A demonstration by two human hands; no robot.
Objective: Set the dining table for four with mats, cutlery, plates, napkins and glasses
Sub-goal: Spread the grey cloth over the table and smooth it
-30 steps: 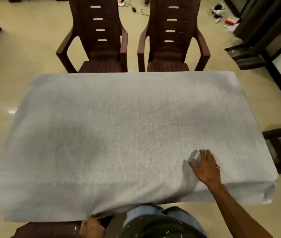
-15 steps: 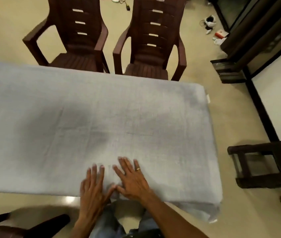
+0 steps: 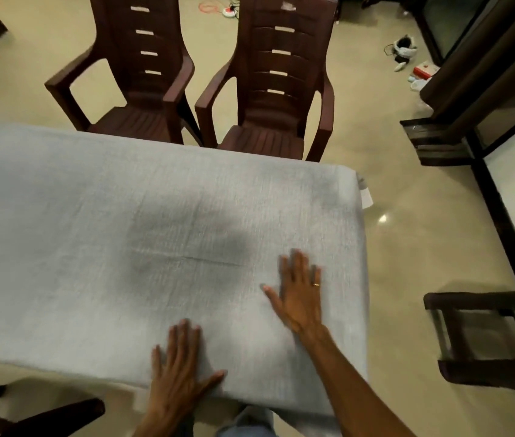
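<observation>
Head view: both hands, left hand (image 3: pixel 180 364) and right hand (image 3: pixel 297 291), lie flat on tablecloth (image 3: pixel 92 247).

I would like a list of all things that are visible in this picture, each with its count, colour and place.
tablecloth: one, pale grey-blue, covering the table.
chairs: two, dark brown plastic, side by side at the far edge.
chair arm: one, dark brown, bottom left.
dark wooden furniture: one piece, right of the table.
small items: several, white and red, on the beige floor top right.
ring: one, gold, on the right hand.
hands: left hand flat at the near edge; right hand flat, farther in.
</observation>
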